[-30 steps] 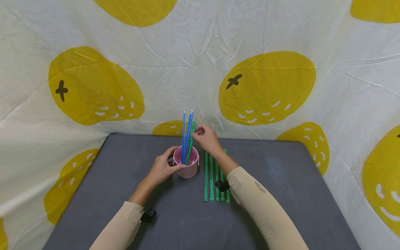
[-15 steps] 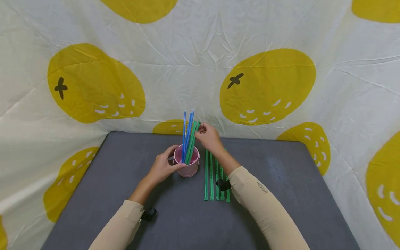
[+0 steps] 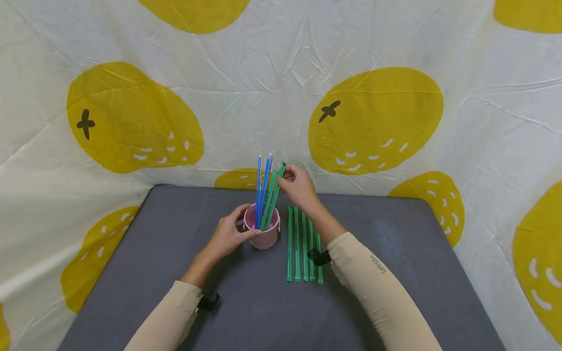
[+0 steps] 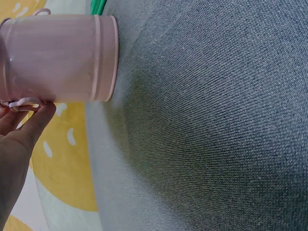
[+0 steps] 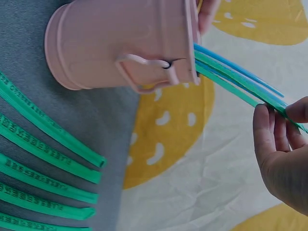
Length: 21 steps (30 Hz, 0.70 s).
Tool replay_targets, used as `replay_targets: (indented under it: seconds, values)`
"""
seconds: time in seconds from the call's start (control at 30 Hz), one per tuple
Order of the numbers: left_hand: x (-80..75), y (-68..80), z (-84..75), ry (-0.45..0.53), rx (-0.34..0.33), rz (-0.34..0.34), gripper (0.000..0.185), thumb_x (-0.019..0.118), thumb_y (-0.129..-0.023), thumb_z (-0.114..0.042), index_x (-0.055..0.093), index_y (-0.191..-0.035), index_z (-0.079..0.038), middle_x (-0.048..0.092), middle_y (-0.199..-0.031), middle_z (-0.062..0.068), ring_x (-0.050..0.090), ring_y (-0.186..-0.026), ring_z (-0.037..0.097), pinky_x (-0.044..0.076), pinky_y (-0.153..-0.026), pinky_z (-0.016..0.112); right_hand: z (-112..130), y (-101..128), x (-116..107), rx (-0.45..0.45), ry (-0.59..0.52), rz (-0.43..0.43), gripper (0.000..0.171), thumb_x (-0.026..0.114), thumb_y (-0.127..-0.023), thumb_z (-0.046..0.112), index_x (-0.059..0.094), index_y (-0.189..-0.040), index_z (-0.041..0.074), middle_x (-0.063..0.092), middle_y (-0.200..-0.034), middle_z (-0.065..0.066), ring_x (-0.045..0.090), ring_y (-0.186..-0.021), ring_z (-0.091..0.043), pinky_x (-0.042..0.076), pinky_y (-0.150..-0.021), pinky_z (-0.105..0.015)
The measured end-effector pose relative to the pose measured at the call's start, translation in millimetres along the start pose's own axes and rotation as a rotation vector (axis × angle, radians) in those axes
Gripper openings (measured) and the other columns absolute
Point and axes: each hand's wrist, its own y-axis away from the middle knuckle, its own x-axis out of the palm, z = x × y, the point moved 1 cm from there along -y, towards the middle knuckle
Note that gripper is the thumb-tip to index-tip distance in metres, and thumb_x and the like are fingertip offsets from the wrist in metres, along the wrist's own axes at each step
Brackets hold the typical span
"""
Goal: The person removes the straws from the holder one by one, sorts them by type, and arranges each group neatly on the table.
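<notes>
A small pink bucket (image 3: 263,241) stands on the dark table, with several blue straws (image 3: 257,190) in clear wrap leaning up out of it. My left hand (image 3: 228,234) holds the bucket at its left side, thumb at the front of the rim. Above the rim, my right hand (image 3: 300,187) pinches the upper part of a green-wrapped straw (image 3: 276,195), whose lower end is inside the bucket. Another green-wrapped straw (image 3: 271,187) leans beside the blue ones. In the right wrist view, the thumb and fingertips of the right hand (image 5: 284,149) meet around the straw's end.
Several green-wrapped straws (image 3: 289,253) lie side by side on the table (image 3: 386,292), to the right of the bucket, partly under the right forearm. A white cloth (image 3: 263,63) with yellow fruit prints hangs behind the table. The bucket's wire handle (image 5: 139,79) hangs at its side.
My right hand has moved a little up and to the right, drawing one green-wrapped straw away from the other and slightly higher. The left hand and the bucket have stayed in place.
</notes>
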Motion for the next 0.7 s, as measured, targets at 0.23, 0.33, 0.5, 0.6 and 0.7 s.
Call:
replay_targets:
  seconds: [0.23, 0.33, 0.5, 0.6, 0.7]
  values:
    - [-0.4, 1.9, -0.6, 0.004, -0.015, 0.004, 0.08, 0.09, -0.081, -0.033, 0.051, -0.147, -0.009, 0.065, -0.137, 0.015, 0.066, -0.126, 0.034, 0.058, -0.099, 0.05, 16, 3, -14, -0.017, -0.015, 0.025, 0.021, 0.065, -0.101, 0.009, 0.065, -0.12, -0.001, 0.066, -0.106, -0.016, 0.071, -0.098, -0.032, 0.065, -0.08, -0.035]
    - [-0.5, 1.8, -0.5, 0.004, -0.014, 0.002, 0.08, 0.09, -0.081, -0.033, 0.051, -0.147, -0.009, 0.066, -0.137, 0.015, 0.066, -0.125, 0.034, 0.058, -0.098, 0.05, 22, 2, -21, -0.026, -0.045, 0.053, 0.023, 0.063, -0.102, 0.007, 0.064, -0.123, -0.002, 0.064, -0.108, -0.017, 0.07, -0.1, -0.036, 0.065, -0.082, -0.035]
    - [-0.5, 1.2, 0.7, 0.005, -0.015, 0.004, 0.08, 0.09, -0.082, -0.034, 0.051, -0.147, -0.009, 0.065, -0.137, 0.014, 0.065, -0.126, 0.034, 0.058, -0.099, 0.05, 30, 0, -34, -0.062, -0.047, 0.087, 0.025, 0.063, -0.102, 0.005, 0.064, -0.126, -0.004, 0.065, -0.109, -0.021, 0.07, -0.1, -0.036, 0.065, -0.085, -0.039]
    - [-0.2, 1.3, 1.5, 0.003, -0.014, 0.008, 0.081, 0.089, -0.082, -0.035, 0.051, -0.148, -0.009, 0.065, -0.138, 0.014, 0.065, -0.127, 0.034, 0.058, -0.099, 0.05, 35, -2, -40, -0.081, -0.06, 0.09, 0.025, 0.063, -0.102, 0.005, 0.065, -0.126, -0.003, 0.066, -0.109, -0.02, 0.072, -0.095, -0.027, 0.064, -0.087, -0.042]
    - [0.0, 1.4, 2.0, 0.005, -0.012, 0.011, 0.081, 0.089, -0.082, -0.034, 0.05, -0.148, -0.01, 0.065, -0.139, 0.014, 0.065, -0.127, 0.034, 0.058, -0.099, 0.049, 39, -3, -47, -0.104, -0.092, 0.085, 0.026, 0.064, -0.101, 0.004, 0.065, -0.126, -0.003, 0.066, -0.108, -0.017, 0.071, -0.09, -0.016, 0.064, -0.087, -0.043]
